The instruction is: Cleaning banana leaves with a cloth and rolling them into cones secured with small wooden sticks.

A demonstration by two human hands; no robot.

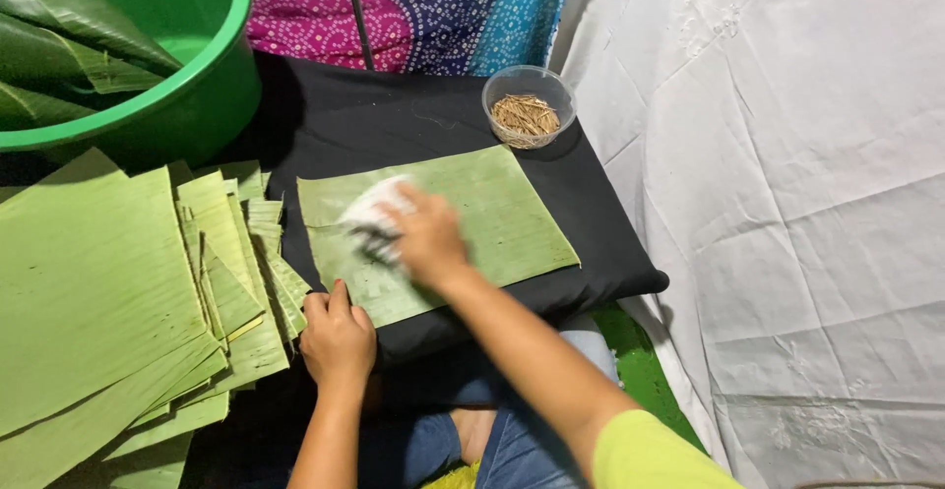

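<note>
Centrally in the frame, a rectangular piece of banana leaf [472, 218] was laid flat on a black cushion [394, 120], pale green, finely ribbed and slightly dulled where it was being rubbed. A white cloth [372, 209] was pressed onto its left part by the right hand [425, 238], whose grip was closed over the cloth, though the cloth and hand were blurred. The lower left edge of the leaf was held down by the left hand [337, 336], its fingers curled and resting at the leaf's margin and the cushion; whether anything was pinched there could not be told.

In the upper middle of the frame, just beyond the leaf's far edge, a small clear bowl [529, 84] was seen, filled with thin brown sticks [525, 115]. In the upper left, a green plastic tub [212, 76] was seen, with large rolled leaves [59, 36] lying in it. At the left of the frame, a stack of cut leaf sheets [98, 282] was spread.
</note>
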